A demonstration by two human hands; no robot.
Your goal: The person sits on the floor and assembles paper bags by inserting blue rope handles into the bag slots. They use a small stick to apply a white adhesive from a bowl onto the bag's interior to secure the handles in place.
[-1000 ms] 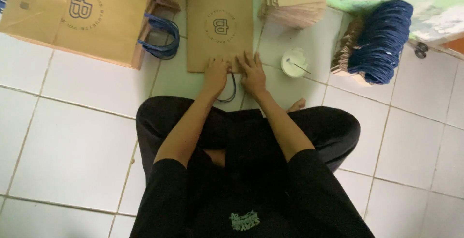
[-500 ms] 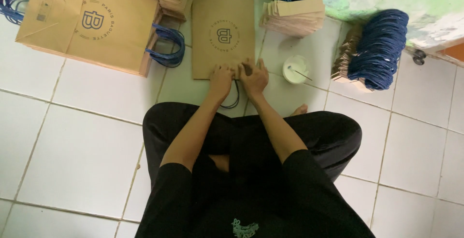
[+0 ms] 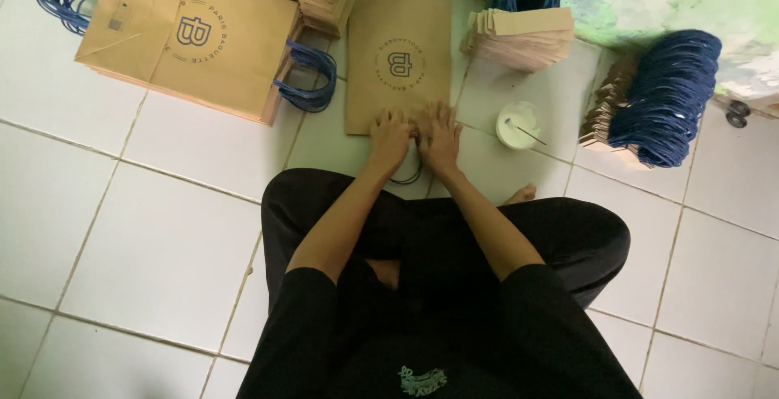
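Observation:
A flat brown paper bag (image 3: pixel 398 50) with a round printed emblem lies on the white tiled floor in front of my crossed legs. My left hand (image 3: pixel 391 138) and my right hand (image 3: pixel 439 135) press side by side on its near edge, fingers flat on the paper. A dark blue cord handle loop (image 3: pixel 408 176) sticks out from under the bag's edge between my wrists. Neither hand grips anything that I can see.
A stack of finished brown bags (image 3: pixel 191 38) with blue handles (image 3: pixel 306 79) lies at the left. A pile of paper strips (image 3: pixel 519 38) sits to the right of the bag, a small white glue cup (image 3: pixel 518 126) beside it, and bundles of blue cord handles (image 3: pixel 665 95) farther right.
The view has shifted so the bag and piles sit lower in the picture. My hands stay pressed on the bag's near edge and have drawn closer together.

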